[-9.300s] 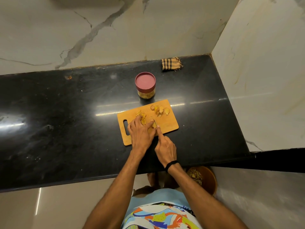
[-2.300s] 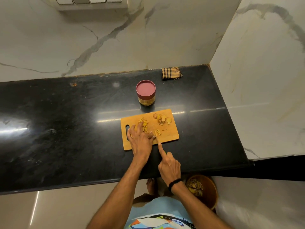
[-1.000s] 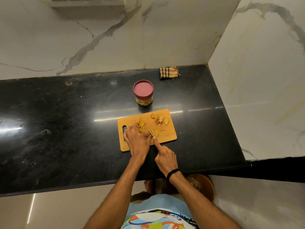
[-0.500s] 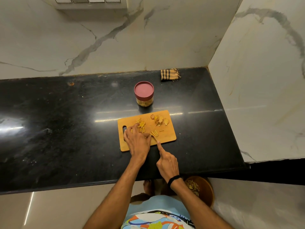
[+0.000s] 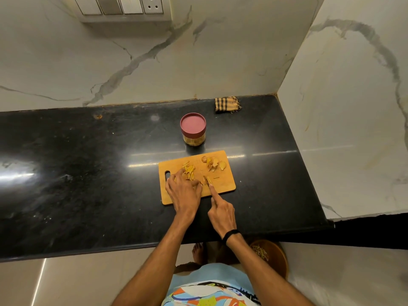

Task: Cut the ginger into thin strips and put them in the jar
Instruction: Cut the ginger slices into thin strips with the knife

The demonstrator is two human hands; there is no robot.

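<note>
Glossy black stone countertop (image 5: pixel 88 173) spans the frame's middle, white grey-veined marble walls (image 5: pixel 154 62) behind and at right. Metal switch-and-socket panel (image 5: pixel 123 5) top left. Folded brown-and-tan checked cloth (image 5: pixel 227 104) at the counter's back, near the right corner. Round brown bin (image 5: pixel 276 259) on the beige tiled floor (image 5: pixel 66 283), lower right, holds yellowish scraps (image 5: pixel 260 252).

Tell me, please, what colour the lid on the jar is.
Dull pinkish red; the jar lid shows best in the head view.
</note>
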